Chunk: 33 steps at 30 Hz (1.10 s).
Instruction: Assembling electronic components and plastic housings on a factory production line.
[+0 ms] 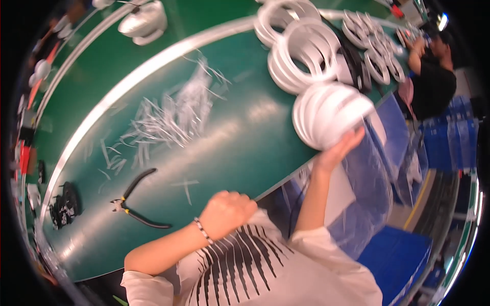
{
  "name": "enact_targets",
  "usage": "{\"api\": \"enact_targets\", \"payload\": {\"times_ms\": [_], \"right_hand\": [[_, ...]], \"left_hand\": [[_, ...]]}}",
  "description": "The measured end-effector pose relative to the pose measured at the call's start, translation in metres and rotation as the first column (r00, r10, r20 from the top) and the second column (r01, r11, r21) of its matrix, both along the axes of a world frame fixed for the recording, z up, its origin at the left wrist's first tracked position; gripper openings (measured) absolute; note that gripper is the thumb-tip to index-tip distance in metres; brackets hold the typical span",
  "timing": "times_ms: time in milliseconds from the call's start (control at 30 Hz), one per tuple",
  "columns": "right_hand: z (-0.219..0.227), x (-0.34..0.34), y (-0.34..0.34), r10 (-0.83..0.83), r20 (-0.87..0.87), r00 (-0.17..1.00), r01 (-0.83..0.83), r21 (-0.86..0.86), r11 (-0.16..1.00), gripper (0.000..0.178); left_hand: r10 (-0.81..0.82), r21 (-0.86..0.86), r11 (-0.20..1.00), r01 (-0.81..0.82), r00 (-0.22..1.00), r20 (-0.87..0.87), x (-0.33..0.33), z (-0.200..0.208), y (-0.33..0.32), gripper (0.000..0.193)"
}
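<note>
My left hand (228, 214) is curled into a fist in front of my chest, just over the table's near edge. Whatever its fingers may enclose is hidden. My right hand (338, 149) reaches out to the right, fingers stretched and lying against the near side of a row of white round plastic parts (319, 115). That row is blurred, and my thumb is hard to see. Beyond it stand stacked white plastic rings (286, 64). Left of my fist, a pair of cutting pliers (125, 205) with black handles lies spread on the green table (229, 163).
A heap of clear plastic strips (173, 117) covers the table's middle. A black tangled object (65, 205) sits at far left, more white rings (375, 46) at far right. Blue bins (395, 260) and clear plastic sheeting (365, 188) stand beside me. A person (434, 76) works at right.
</note>
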State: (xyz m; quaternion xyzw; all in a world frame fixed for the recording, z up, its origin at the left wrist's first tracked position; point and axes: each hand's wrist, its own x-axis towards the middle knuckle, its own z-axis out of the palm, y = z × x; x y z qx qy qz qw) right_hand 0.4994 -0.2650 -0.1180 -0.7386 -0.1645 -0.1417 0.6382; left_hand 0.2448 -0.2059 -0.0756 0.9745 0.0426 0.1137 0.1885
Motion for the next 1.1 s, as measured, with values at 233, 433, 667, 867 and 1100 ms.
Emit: {"api": "enact_targets", "payload": {"times_ms": [233,433,667,867,1100], "right_hand": [[0.035,-0.007,-0.075,0.097,0.375,0.922,-0.07,-0.086,0.994,0.048],[-0.143,0.046,-0.183,0.425,-0.156,0.892,-0.409,-0.68,0.608,0.013],[-0.312,0.046,-0.142,0.53,-0.766,0.365,-0.607,-0.627,-0.488,0.04],[-0.335,0.048,-0.117,0.521,-0.793,0.316,-0.539,-0.602,-0.589,0.044],[-0.294,0.05,-0.207,0.531,-0.686,0.497,-0.69,-0.684,-0.237,0.045]], "left_hand": [[0.004,0.052,0.999,0.0,0.997,-0.076,0.004,0.011,0.006,0.008],[0.031,0.071,0.997,-0.025,0.995,-0.09,0.008,0.009,-0.001,0.015],[0.056,0.121,0.992,-0.047,0.995,-0.077,0.006,0.009,0.0,0.014],[0.036,0.115,0.993,-0.027,0.997,-0.075,0.007,0.01,0.002,0.013],[0.014,0.073,0.997,-0.013,1.0,-0.013,0.001,0.004,0.004,0.015]]}}
